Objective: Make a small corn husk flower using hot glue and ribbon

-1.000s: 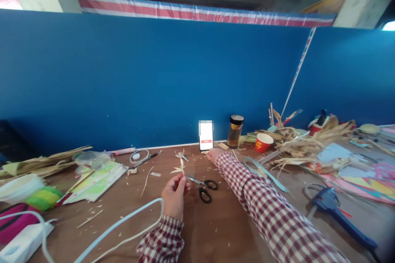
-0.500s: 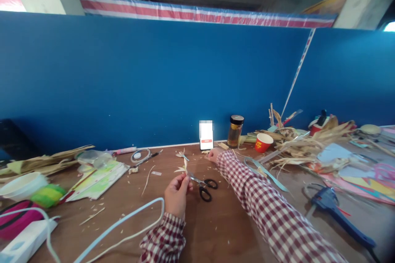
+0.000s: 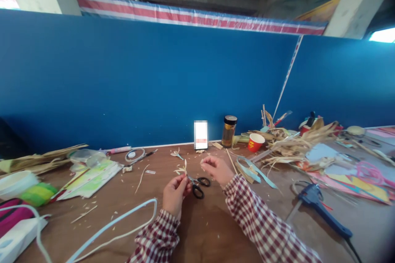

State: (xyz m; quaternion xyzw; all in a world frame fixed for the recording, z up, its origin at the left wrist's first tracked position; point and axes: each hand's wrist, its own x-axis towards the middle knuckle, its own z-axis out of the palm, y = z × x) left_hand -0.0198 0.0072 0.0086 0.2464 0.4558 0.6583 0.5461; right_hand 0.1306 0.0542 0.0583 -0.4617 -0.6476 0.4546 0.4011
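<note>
Husk strips (image 3: pixel 182 169) projected from the pinched thumb and fingers of the left hand (image 3: pixel 174 194), just beside the black-handled scissors (image 3: pixel 195 181); excess pressure could have split such thin material. The right hand (image 3: pixel 217 170) hung apart, fingertips drawn together, contents indeterminable; lowering it carelessly could have knocked the scissors into the strips.

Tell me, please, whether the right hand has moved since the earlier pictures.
Yes: judged against the phone by the blue partition, the right hand has drawn back toward the person and slightly rightward.
</note>
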